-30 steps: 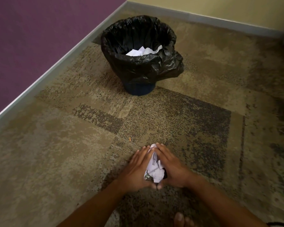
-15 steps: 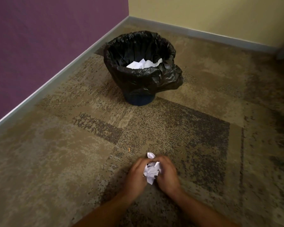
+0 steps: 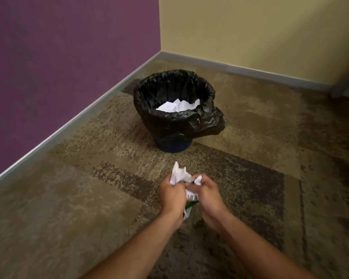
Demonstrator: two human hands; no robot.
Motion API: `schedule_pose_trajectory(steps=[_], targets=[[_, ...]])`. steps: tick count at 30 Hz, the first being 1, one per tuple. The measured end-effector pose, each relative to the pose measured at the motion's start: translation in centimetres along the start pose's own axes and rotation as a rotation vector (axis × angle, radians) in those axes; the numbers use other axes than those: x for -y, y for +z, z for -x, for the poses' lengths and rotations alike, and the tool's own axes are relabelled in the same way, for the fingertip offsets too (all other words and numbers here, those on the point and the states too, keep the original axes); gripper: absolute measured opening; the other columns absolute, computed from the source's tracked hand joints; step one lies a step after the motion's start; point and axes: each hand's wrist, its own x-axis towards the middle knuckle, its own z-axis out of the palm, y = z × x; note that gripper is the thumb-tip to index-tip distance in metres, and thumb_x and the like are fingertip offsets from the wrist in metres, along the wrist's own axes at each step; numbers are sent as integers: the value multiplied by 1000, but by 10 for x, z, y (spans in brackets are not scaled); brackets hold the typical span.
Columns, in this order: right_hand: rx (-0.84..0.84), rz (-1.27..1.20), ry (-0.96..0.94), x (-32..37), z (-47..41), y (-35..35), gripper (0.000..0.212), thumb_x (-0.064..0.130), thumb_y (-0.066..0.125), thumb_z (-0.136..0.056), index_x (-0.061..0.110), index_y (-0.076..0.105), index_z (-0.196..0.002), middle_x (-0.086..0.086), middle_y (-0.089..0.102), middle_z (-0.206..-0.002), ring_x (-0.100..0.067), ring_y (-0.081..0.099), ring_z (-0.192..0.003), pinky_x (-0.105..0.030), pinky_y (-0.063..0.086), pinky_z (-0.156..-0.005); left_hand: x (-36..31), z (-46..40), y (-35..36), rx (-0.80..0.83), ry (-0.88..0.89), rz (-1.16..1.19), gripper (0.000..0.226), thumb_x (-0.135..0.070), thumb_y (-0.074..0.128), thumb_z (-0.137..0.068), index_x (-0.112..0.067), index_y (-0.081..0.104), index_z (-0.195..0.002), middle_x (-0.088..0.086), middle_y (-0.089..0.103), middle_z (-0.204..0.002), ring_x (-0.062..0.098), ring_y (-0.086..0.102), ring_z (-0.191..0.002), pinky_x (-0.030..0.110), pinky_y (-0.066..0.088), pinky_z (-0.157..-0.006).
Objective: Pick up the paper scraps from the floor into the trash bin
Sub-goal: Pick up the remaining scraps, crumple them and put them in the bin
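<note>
A crumpled bundle of white paper scraps [image 3: 179, 175] is pressed between my two hands, lifted off the carpet; a bit with green print pokes out below. My left hand [image 3: 172, 196] grips its left side and my right hand [image 3: 209, 199] grips its right side, fingers curled around it. Ahead stands the trash bin [image 3: 170, 127], lined with a black plastic bag, with white crumpled paper [image 3: 177, 106] lying inside. The bin is beyond my hands, toward the room's corner.
A purple wall [image 3: 69, 57] with a grey baseboard runs along the left, a yellow wall [image 3: 260, 31] across the back. The floor is brown patterned carpet [image 3: 69, 208]. The bag's loose flap hangs out on the bin's right side.
Both hands gathered the scraps from the carpet, closed around them and lifted them. The view has tilted up, showing more of the walls and the bin lower in frame.
</note>
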Motion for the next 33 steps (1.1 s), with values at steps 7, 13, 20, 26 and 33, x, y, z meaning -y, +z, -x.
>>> schedule_pose_trajectory(steps=[7,13,20,26,33], targets=[[129,-33,-239,153,-26,29,18,-5,54,-85,5,61,-99,-16,69,-104,-26,68,-92,-45,56,-77,-155,-25,32,169,236,54,26,3,50,-85,-14,68,-93,10,72,-92,26,71,-82,39,60,-65],[67,83,-409,249,-90,61,18,-9,58,-78,5,60,-90,-21,67,-90,-32,66,-81,-42,54,-67,-249,-78,57,144,462,-9,30,8,45,-77,-13,66,-73,2,63,-69,23,62,-74,32,51,-58],[-8,251,-225,246,-154,52,55,29,71,-86,8,40,-127,-3,57,-112,-24,61,-101,-40,57,-71,-229,-174,57,137,211,-492,64,-16,68,-72,-10,46,-132,12,67,-112,31,69,-93,45,61,-75],[46,152,-104,218,-179,33,43,35,46,-101,3,54,-128,-15,65,-119,-31,65,-107,-41,58,-84,-204,-199,55,215,77,-408,95,-47,71,-65,-19,32,-147,8,50,-144,32,48,-130,53,39,-106],[-270,445,-667,191,-137,5,20,16,52,-96,14,63,-113,4,65,-102,-13,62,-100,-33,52,-95,-197,-151,33,17,649,-307,29,-39,49,-95,-21,67,-109,-1,67,-114,15,59,-108,32,45,-96]])
